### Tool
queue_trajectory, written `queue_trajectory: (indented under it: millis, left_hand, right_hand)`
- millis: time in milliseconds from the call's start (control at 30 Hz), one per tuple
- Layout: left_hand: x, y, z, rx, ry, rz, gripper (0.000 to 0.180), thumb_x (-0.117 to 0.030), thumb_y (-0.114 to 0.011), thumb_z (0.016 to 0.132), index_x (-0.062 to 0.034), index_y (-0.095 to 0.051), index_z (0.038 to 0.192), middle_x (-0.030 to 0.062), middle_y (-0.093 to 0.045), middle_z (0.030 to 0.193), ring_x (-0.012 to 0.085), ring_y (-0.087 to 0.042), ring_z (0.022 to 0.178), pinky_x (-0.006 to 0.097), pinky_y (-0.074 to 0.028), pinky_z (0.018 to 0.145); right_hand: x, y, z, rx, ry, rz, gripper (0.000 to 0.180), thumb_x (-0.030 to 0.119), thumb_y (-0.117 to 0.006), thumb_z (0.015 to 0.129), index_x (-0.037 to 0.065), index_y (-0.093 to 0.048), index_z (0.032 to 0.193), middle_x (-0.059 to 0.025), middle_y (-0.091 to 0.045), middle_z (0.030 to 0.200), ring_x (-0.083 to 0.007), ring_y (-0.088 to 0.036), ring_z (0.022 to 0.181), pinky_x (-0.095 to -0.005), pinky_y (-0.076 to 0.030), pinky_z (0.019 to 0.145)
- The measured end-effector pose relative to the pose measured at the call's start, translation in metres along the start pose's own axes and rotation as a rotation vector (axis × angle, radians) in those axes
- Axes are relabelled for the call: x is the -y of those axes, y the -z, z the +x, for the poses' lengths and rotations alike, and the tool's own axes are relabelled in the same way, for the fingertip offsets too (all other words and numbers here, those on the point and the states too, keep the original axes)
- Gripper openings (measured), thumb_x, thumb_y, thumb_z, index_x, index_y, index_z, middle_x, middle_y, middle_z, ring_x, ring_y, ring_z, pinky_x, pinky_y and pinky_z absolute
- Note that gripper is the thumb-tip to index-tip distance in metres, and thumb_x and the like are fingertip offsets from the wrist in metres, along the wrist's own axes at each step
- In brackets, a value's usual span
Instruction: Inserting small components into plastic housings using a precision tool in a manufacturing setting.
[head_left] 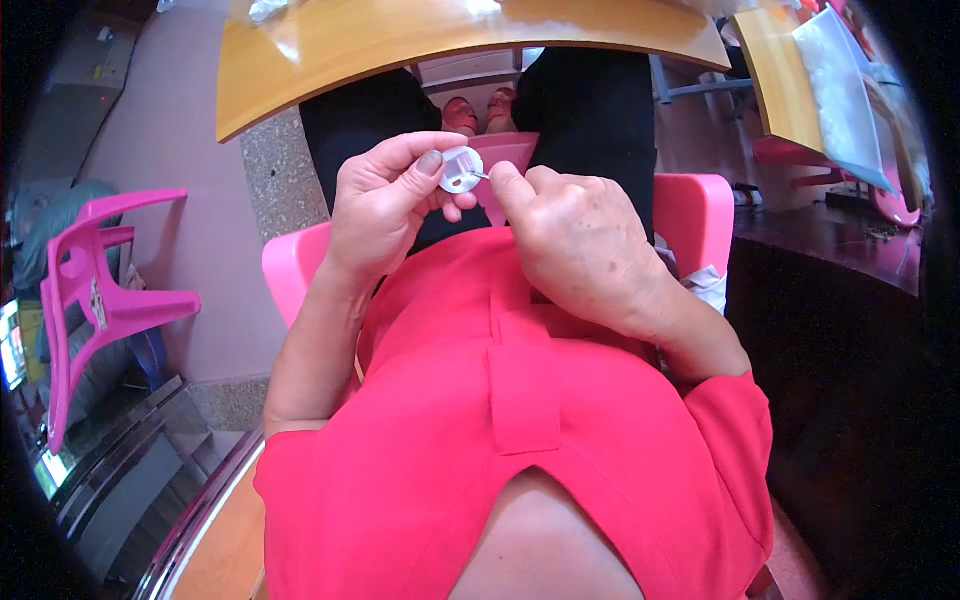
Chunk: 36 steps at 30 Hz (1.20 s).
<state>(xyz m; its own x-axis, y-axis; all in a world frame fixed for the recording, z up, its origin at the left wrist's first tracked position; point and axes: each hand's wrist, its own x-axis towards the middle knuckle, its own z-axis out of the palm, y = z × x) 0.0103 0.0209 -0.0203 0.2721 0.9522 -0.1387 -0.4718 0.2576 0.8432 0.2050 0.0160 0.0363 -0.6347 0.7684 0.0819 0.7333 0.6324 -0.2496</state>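
Pinching, left side: the left grip (385, 195) is closed on a small white disc (462, 160), thumb over its left edge, fingers curled behind.
Right side: the right grip (580, 230) is clenched on a thin metal piece (480, 176); its tip lies at the disc's face, though whether they touch I cannot tell.
White disc: held above the lap, between torso and worktop, showing a rectangular recess and a small opening near its lower rim.
Writing: a small sticker (99, 303) on the pink chair (120, 285) at far left, too small to read; a bright screen (12, 345) at the left edge, also unreadable.
Worktop: the yellowish wooden worktop (400, 48) crosses the top of the view, dark-trousered legs (590, 120) reaching under it.
Right-hand table: a second wooden table (780, 95), bearing a translucent container (848, 160) of whitish contents.
Seat: pink armrests (695, 220) on both sides of the person.
In the way: the right grip covers the rest of the metal piece.
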Motion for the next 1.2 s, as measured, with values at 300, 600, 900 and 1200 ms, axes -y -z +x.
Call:
queue_trajectory:
  millis: [300, 600, 900, 1200]
  left_hand:
    - [0.006, -0.002, 0.000, -0.005, -0.042, 0.113, 0.023, -0.006, -0.053, 0.094, 0.0044, -0.061, 0.113, 0.0122, -0.066, 0.091, 0.0155, -0.064, 0.074, 0.025, -0.053, 0.064]
    - [0.005, -0.006, -0.002, -0.006, -0.074, 0.411, 0.018, -0.003, -0.057, 0.091, 0.0028, -0.065, 0.107, 0.0076, -0.066, 0.089, 0.0099, -0.061, 0.074, 0.022, -0.050, 0.062]
    - [0.002, 0.002, 0.007, -0.059, -0.055, 0.110, 0.022, -0.007, -0.052, 0.095, 0.0052, -0.060, 0.111, 0.0134, -0.066, 0.090, 0.0169, -0.065, 0.075, 0.025, -0.053, 0.062]
    - [0.009, 0.003, 0.005, -0.005, -0.101, -0.009, 0.025, -0.008, -0.051, 0.096, 0.0062, -0.057, 0.114, 0.0164, -0.065, 0.099, 0.0219, -0.066, 0.083, 0.030, -0.055, 0.070]
  right_hand:
    - [0.004, -0.001, 0.003, 0.086, -0.009, -0.028, 0.017, 0.005, -0.059, 0.077, 0.000, -0.053, 0.092, -0.0137, -0.061, 0.071, -0.0272, -0.065, 0.064, -0.0344, -0.052, 0.053]
    - [0.001, 0.001, 0.010, 0.184, 0.098, -0.082, 0.011, 0.007, -0.056, 0.080, -0.001, -0.057, 0.087, -0.0151, -0.063, 0.070, -0.0258, -0.066, 0.064, -0.0329, -0.051, 0.052]
    - [-0.018, 0.005, 0.017, 0.028, 0.025, 0.192, 0.005, -0.001, -0.056, 0.076, -0.002, -0.054, 0.081, -0.0191, -0.060, 0.066, -0.0337, -0.064, 0.063, -0.0398, -0.050, 0.055]
    - [-0.012, -0.001, 0.014, 0.082, -0.065, 0.313, 0.008, -0.004, -0.054, 0.075, -0.003, -0.052, 0.083, -0.0227, -0.060, 0.068, -0.0394, -0.062, 0.065, -0.0447, -0.050, 0.058]
